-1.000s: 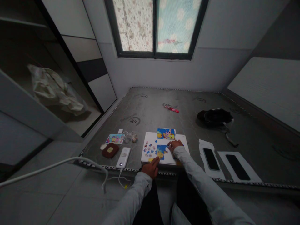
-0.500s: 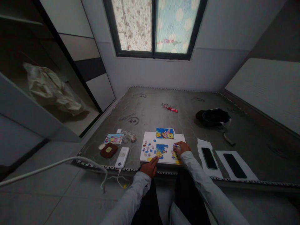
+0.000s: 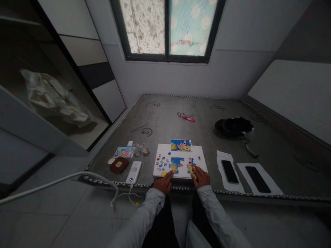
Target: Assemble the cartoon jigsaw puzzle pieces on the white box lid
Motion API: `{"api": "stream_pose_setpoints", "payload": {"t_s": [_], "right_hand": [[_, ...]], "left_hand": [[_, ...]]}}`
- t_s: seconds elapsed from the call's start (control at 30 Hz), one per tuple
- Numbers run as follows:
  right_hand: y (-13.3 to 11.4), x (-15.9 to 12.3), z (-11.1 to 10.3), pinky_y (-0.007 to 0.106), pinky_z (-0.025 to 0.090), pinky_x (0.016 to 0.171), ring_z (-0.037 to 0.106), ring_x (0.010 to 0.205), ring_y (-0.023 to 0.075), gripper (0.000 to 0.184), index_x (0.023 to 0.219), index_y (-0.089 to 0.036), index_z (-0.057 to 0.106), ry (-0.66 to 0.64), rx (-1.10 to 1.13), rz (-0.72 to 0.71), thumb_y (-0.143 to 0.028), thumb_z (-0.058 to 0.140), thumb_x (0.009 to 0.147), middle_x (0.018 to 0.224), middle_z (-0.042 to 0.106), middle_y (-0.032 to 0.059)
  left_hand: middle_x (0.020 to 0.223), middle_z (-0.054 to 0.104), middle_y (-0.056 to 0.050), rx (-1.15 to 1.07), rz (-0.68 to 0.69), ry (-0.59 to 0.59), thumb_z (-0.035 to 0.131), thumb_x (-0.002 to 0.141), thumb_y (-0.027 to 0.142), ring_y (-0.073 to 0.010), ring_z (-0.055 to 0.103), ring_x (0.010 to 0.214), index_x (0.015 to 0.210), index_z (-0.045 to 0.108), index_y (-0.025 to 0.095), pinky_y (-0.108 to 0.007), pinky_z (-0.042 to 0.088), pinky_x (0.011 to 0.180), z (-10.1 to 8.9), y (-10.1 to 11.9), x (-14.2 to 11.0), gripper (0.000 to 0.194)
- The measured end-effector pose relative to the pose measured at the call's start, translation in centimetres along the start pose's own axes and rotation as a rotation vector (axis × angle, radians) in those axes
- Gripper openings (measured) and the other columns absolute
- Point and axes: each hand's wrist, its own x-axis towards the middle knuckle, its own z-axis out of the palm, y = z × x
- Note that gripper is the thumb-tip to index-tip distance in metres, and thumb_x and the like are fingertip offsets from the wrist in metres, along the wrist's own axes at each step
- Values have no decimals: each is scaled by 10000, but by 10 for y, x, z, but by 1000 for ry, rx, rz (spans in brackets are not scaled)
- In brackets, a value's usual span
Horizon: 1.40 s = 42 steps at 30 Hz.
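Note:
A white box (image 3: 159,151) lies flat at the near edge of the mattress, carrying jigsaw pieces. Its larger joined puzzle section (image 3: 177,162) is blue and yellow, with an uneven right side. My left hand (image 3: 163,183) rests at that section's lower left corner, fingers stretched out. Across a white gap stands a narrower puzzle section (image 3: 190,162), and my right hand (image 3: 202,177) lays its fingers on its lower part, partly covering it. Loose puzzle pieces (image 3: 162,164) are scattered at the box's left, and a single blue piece (image 3: 199,157) lies at the right. A picture card (image 3: 181,145) sits along the far edge.
Left of the box are a white power bank (image 3: 134,172) with a cable, a brown case (image 3: 119,165) and a second picture card (image 3: 124,152). On the right, two phones (image 3: 230,171) lie on white sheets. Farther back are a black cap (image 3: 234,126) and a red strap (image 3: 187,118).
My right hand has moved down and nearer to me, from the narrow section's upper part to its lower part. The single blue piece is now uncovered. My left hand stays in place.

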Motion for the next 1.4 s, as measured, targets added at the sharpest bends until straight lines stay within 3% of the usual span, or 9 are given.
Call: {"api": "stream_pose_setpoints", "payload": {"t_s": [0.23, 0.53, 1.07, 1.4], "right_hand": [[-10, -6, -1, 372, 324, 980, 512, 1265, 223, 410, 1348, -287, 556, -12, -39, 27, -355, 431, 964, 1429, 527, 67], [-9, -11, 0, 361, 293, 958, 589, 1145, 204, 330, 1229, -286, 641, 23, -16, 18, -349, 474, 952, 1282, 648, 48], [-9, -10, 4, 384, 275, 961, 560, 1176, 228, 354, 1243, -287, 634, 35, -27, 19, -351, 457, 943, 1338, 606, 67], [-8, -9, 1, 377, 296, 946, 593, 1107, 225, 340, 1204, -258, 642, 99, 13, 75, -367, 455, 941, 1281, 637, 80]], "left_hand": [[1549, 380, -25, 19, -11, 13, 439, 860, 192, -202, 677, 964, 1506, 345, 306, -344, 586, 793, 2, -2, -1, 662], [1543, 389, -32, 35, -4, 22, 438, 868, 198, -199, 668, 996, 1508, 341, 290, -333, 584, 794, -1, 0, -3, 653], [1565, 348, -30, 51, -6, 18, 432, 863, 209, -199, 678, 971, 1512, 331, 275, -335, 580, 783, -1, 1, -2, 661], [1493, 427, -49, 16, -119, 138, 467, 862, 200, -197, 660, 989, 1443, 436, 321, -318, 578, 776, -7, 2, -6, 594]]}}
